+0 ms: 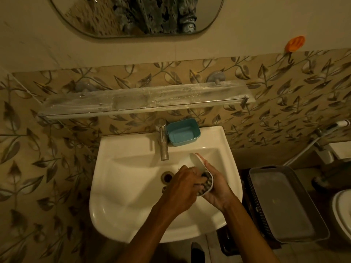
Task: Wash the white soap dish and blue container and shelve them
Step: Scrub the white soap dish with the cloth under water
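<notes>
Over the white sink [133, 186], my right hand [216, 185] holds the white soap dish [199, 164] tilted on its edge, open side facing left. My left hand [182, 185] presses a dark scrubber [206, 182] into the inside of the dish; most of the scrubber is hidden by my fingers. The blue container [183, 134] stands upright on the sink's back ledge, just right of the metal tap [163, 143]. Above the sink, a glass shelf [144, 101] with a metal rail is fixed to the wall and is streaked with white residue.
A grey lidded basket [284, 204] stands right of the sink. Part of a white toilet [341, 215] shows at the right edge. A mirror [133, 14] hangs above the shelf, and an orange holder [295, 43] sticks to the wall at upper right.
</notes>
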Tool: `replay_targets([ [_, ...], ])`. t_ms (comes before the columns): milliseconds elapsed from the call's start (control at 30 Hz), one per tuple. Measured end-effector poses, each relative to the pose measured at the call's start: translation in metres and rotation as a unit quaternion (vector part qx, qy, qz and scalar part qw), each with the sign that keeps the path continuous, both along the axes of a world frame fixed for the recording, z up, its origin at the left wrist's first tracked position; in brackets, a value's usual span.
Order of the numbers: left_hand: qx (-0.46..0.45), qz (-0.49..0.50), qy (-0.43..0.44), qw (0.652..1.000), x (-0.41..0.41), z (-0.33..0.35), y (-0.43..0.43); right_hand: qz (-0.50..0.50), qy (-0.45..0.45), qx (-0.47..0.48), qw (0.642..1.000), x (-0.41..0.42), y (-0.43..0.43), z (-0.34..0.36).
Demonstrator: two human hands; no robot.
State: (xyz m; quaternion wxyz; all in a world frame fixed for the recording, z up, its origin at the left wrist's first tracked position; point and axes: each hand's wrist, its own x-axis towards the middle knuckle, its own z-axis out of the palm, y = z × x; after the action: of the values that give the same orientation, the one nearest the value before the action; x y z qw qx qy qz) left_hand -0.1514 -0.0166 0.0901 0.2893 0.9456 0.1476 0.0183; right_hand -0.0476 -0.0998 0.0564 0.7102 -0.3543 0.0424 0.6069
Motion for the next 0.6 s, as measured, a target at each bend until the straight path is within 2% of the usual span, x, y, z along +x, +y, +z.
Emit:
replay_targets([
  [100, 0.061, -0.059, 0.046, 0.995, -0.002, -0.004, 0.003, -0.007, 0.042, 0.006, 0.999, -0.007, -0.005, -0.005],
  [167, 0.162, -0.059, 0.017, 0.985, -0.002, -0.006, 0.005, -0.011, 0.065, 0.015, 0.998, -0.010, -0.007, -0.005],
  [233, 0.213, -0.017, -0.012, 0.977, -0.001, -0.007, 0.012, -0.014, 0.055, 0.030, 0.998, -0.012, -0.005, -0.002],
  [333, 0.209, 0.057, 0.006, 0.976, 0.007, -0.007, 0.029, -0.031, 0.003, 0.025, 0.999, -0.014, -0.001, -0.002],
  [433, 0.235, 0.077, 0.056, 0.967, 0.011, -0.015, 0.033, -0.042, -0.018, 0.023, 0.999, -0.017, 0.002, -0.002],
  [600, 0.206, 0.114, 0.126, 0.964, 0.013, -0.023, 0.022, -0.047, -0.074, -0.012, 0.996, -0.017, 0.003, -0.009],
])
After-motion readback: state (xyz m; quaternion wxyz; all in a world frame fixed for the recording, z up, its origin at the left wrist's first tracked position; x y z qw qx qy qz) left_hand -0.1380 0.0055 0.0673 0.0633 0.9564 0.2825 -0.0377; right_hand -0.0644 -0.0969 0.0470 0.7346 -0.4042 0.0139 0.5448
